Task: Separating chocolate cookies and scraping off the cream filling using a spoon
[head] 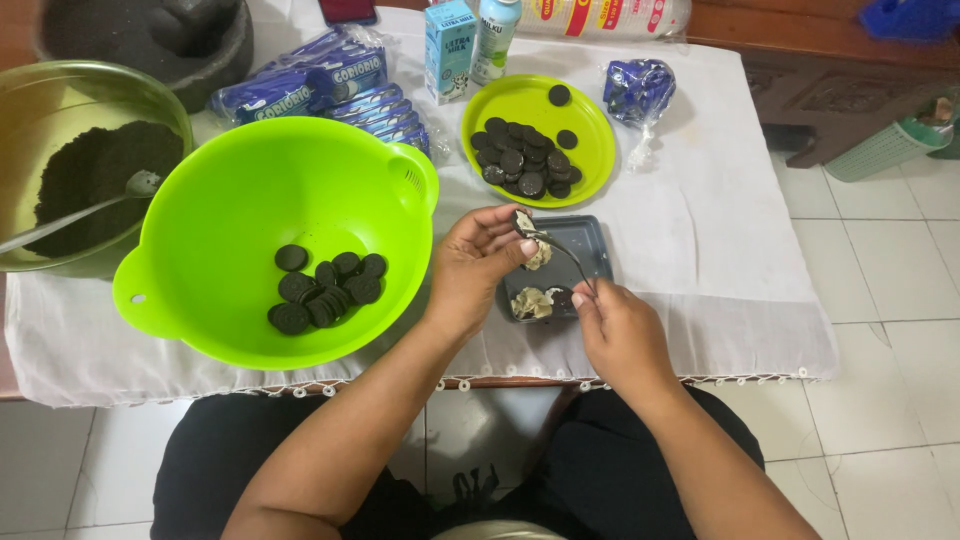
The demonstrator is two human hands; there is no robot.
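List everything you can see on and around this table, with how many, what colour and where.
Big bowl: one, lime green, left of centre, dark cookie halves inside.
Plate: one, lime green, upper centre, holding dark cookies.
Small tray: one, dark grey, under the hands, holding cream.
Olive bowl: one, far left, dark crumbs and a spoon.
Cookie packs: several, blue, top centre.
Milk carton: one, blue and white, top.
Tablecloth: one, white.
Left hand: holds a cookie half.
Right hand: holds a metal scraper.
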